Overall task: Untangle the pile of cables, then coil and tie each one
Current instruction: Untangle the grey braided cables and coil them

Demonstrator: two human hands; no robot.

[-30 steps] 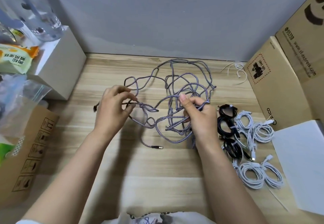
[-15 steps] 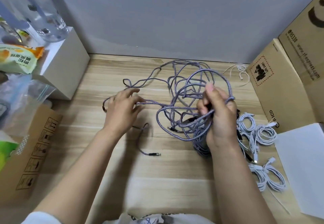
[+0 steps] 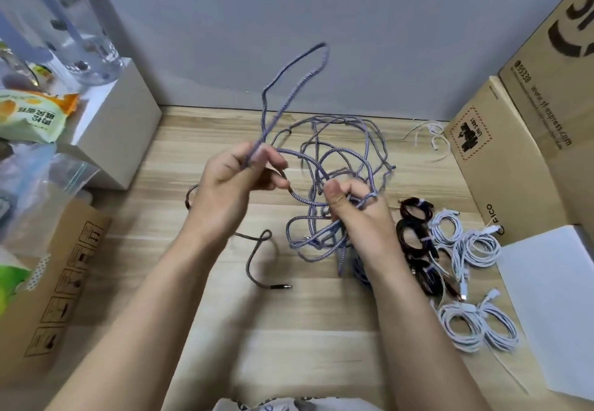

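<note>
Left hand [image 3: 231,182] pinches purple cable [image 3: 289,89], loop sticking up toward back edge of table [image 3: 225,330]. Right hand [image 3: 356,208] grips tangle [image 3: 337,159], just right of it.

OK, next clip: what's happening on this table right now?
A person is untangling a pile of purple braided cable. The left hand pinches a loop lifted above the table; the right hand grips a bunch of strands. One plug end lies free on the wooden table. Coiled, tied black cables and white cables sit to the right.
</note>
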